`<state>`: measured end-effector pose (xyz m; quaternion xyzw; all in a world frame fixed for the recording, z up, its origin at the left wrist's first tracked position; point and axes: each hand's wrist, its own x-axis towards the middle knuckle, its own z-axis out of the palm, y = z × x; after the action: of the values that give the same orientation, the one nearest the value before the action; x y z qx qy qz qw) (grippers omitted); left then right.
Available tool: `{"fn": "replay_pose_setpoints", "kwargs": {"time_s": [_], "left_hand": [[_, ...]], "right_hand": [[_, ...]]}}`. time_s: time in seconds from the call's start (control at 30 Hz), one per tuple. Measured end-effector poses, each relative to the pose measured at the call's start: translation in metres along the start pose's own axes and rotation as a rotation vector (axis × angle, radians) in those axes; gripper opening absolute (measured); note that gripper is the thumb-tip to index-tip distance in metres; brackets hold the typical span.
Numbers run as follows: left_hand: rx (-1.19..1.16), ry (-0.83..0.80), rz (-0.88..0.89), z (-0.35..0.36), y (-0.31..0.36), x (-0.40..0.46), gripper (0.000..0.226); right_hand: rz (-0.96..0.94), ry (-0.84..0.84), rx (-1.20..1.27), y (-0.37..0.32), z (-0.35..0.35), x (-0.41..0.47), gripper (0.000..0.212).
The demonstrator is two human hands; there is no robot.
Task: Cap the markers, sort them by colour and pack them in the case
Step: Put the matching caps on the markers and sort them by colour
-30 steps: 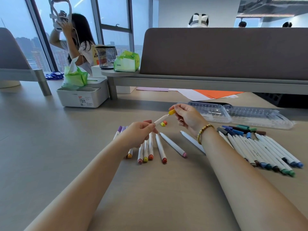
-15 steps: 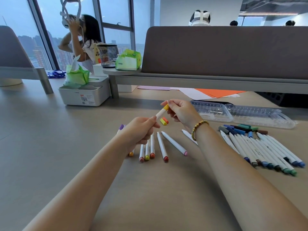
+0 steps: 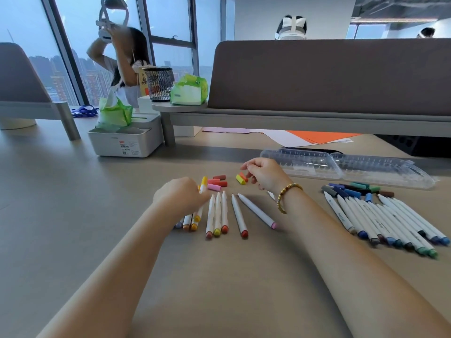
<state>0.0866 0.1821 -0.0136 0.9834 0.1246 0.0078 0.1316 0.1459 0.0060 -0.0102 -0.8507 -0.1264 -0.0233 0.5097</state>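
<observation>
**Yellow-capped marker being held down among the warm colours**

A white marker with a yellow cap (image 3: 202, 191) is being gripped by the left hand (image 3: 181, 198) and is being held low over the surface (image 3: 73, 215), at the left end of the warm-coloured row. The fingers of this hand are being hidden by its own back, so only their curl round the barrel can be made out; the markers under the hand are being cut off, with just their orange and yellow ends (image 3: 191, 225) showing.

Beside them, five uncapped white markers (image 3: 228, 215) are lying apart from one another, tips pointing toward the far edge. Beyond the tips, loose pink and red caps (image 3: 217, 182) are lying in a small cluster.

The right hand (image 3: 264, 174) is being held just above a yellow and an orange cap (image 3: 241, 178). Its fingers are loosely curled and nothing is seen between them; whether the caps are being touched cannot be told.

Toward the right edge, a fan of cool-coloured markers (image 3: 380, 220) is lying with loose blue, green and brown caps (image 3: 353, 189) at its far end. Behind these, the clear case (image 3: 341, 167) is lying open; its interior is too glary to be read.
</observation>
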Motion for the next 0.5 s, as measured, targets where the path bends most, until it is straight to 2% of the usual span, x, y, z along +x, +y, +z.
{"fn": "replay_pose_setpoints", "kwargs": {"time_s": [0.1,0.27,0.4,0.5], "left_hand": [[0.153,0.014,0.034,0.0052,0.0044,-0.0029,0.042],[0.27,0.039,0.071,0.0087,0.0078,-0.0038,0.04],[0.231,0.03,0.074,0.0105,0.003,-0.0001,0.033],[0.118,0.129,0.125,0.01,0.0044,-0.0016,0.024]], "right_hand": [[0.009,0.006,-0.012,0.0007,-0.0018,0.0022,0.029],[0.027,0.004,-0.016,0.0027,-0.0025,0.004,0.029],[0.021,0.001,-0.025,0.0037,-0.0022,0.0039,0.029],[0.026,0.01,-0.031,0.0054,-0.0028,0.0052,0.029]]}}
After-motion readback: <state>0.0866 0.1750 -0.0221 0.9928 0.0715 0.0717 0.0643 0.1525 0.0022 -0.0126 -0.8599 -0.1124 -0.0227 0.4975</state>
